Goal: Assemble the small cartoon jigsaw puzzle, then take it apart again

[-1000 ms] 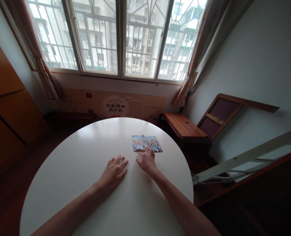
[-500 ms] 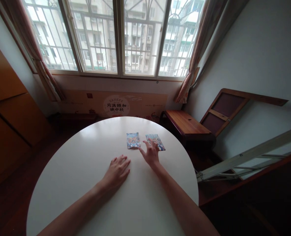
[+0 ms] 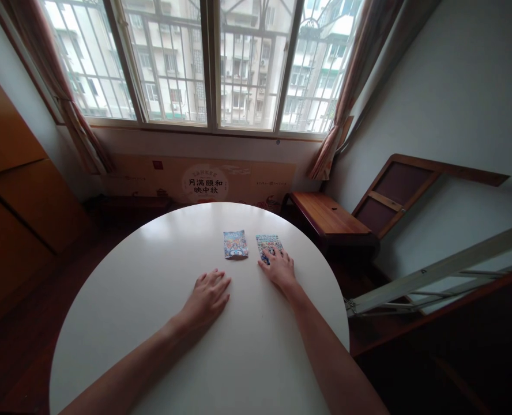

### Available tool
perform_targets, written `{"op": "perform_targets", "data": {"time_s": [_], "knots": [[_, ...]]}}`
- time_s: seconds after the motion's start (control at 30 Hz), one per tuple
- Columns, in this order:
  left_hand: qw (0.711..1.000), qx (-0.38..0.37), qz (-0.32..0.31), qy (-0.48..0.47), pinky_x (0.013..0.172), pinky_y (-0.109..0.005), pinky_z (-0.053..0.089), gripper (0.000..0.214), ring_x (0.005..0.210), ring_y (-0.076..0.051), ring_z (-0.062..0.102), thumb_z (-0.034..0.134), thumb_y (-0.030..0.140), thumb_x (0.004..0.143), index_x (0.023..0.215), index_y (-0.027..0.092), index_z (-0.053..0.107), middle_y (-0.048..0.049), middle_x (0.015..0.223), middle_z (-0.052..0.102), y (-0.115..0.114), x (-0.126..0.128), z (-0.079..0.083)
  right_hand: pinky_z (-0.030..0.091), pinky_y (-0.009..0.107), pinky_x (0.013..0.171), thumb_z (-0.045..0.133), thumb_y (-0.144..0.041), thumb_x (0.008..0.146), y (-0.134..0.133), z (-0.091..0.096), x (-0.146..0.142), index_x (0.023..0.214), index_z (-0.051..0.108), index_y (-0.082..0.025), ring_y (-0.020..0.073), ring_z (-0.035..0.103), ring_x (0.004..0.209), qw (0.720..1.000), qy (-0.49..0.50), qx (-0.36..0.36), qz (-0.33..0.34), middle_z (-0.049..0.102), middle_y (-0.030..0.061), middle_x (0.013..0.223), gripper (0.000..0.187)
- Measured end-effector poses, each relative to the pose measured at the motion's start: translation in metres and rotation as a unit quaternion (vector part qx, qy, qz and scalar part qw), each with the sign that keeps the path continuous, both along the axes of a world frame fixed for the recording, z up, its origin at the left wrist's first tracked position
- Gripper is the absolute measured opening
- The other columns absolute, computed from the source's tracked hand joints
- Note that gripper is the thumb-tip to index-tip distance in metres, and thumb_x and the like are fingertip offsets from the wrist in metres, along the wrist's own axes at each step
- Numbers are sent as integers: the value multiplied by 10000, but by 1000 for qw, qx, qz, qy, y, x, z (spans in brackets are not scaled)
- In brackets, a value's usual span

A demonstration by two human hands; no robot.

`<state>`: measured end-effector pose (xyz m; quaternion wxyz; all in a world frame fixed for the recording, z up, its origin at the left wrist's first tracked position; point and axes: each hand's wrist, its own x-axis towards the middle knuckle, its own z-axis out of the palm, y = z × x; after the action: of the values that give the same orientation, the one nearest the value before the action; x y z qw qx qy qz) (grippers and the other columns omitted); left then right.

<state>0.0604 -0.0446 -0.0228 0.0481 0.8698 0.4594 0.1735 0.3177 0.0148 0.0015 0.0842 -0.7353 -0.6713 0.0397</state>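
Observation:
Two small, flat, colourful printed pieces lie side by side on the white round table [image 3: 152, 300]. The left one, a blue and orange packet [image 3: 236, 244] with uneven edges, has neither hand on it. My right hand [image 3: 279, 268] rests with fingers spread over the lower part of the right piece, a multicoloured patterned card [image 3: 268, 242], covering its near edge. My left hand [image 3: 208, 295] lies flat on the tabletop, nearer to me and left of the packet, fingers stretched out and holding nothing.
A wooden bench [image 3: 329, 214] stands beyond the table's right edge. Behind the table, a printed cardboard panel [image 3: 152, 173] leans under the barred window. A metal folding frame [image 3: 437, 271] is at the right, wooden cabinets [image 3: 31, 202] at the left.
My right hand has moved right and slightly down, from between the two pieces onto the lower part of the patterned card. My left hand stays where it was.

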Motion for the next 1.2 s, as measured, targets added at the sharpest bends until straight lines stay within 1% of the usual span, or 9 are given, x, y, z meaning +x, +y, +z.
{"op": "perform_targets", "data": {"time_s": [0.17,0.27,0.37,0.47,0.53,0.63,0.77,0.97,1.2], "knots": [[1000,12,-6,-5,1079,-495,282,401,1313,-279,369,415,355,922,1298,255,513,-91,1363,485,0,0,-1,326,471,919,492,-584,825,-19,14,-18,1331,500,-289,375,397,1215,999,-22,-22,-16,424,135,1408,586],[1000,16,-5,-5,1074,-494,287,395,1309,-280,373,420,354,920,1288,252,520,-94,1360,488,0,1,0,352,441,879,477,-654,805,-28,21,-27,1310,519,-258,344,475,1117,1000,-10,-15,13,509,164,1294,643],[1000,18,-7,-8,1075,-490,286,394,1309,-277,376,427,356,918,1287,254,518,-92,1352,494,-1,1,0,333,424,908,429,-629,849,-23,19,-21,1314,504,-241,302,498,1075,998,3,51,21,570,151,1185,610],[1000,18,-9,-8,1072,-476,293,399,1303,-270,382,428,366,918,1293,260,512,-87,1349,496,-1,0,2,278,416,976,443,-607,855,-7,9,-3,1365,438,-199,308,386,1218,992,3,121,-20,486,162,1312,654],[1000,21,-10,-7,1069,-471,297,396,1297,-268,388,424,370,920,1289,258,517,-88,1344,500,-2,0,3,234,418,1015,446,-645,833,3,1,10,1390,400,-163,314,329,1270,993,12,107,-47,435,177,1364,738],[1000,25,-10,-1,1068,-471,297,394,1293,-267,390,418,377,922,1281,254,523,-91,1334,507,-2,0,3,198,426,1034,441,-729,772,9,-4,20,1396,374,-131,316,371,1227,995,34,72,-66,463,187,1304,867],[1000,26,-10,7,1068,-471,292,403,1302,-267,377,409,391,926,1292,257,511,-91,1341,499,-1,0,1,193,458,1019,510,-811,634,3,3,21,1283,485,-134,346,408,1159,994,36,54,-88,489,189,1206,938],[1000,24,-12,2,1069,-474,289,401,1299,-268,383,410,391,927,1292,260,511,-92,1342,499,-1,0,2,274,462,941,637,-749,567,0,13,31,1165,545,-135,386,421,1143,987,45,-3,-157,507,216,1182,862],[1000,9,-11,3,1070,-488,284,410,1310,-276,372,400,399,931,1299,254,508,-93,1354,494,-3,0,6,278,455,939,691,-691,547,0,9,37,1102,563,-186,379,426,1161,983,107,-17,-147,541,167,1168,761]]}}
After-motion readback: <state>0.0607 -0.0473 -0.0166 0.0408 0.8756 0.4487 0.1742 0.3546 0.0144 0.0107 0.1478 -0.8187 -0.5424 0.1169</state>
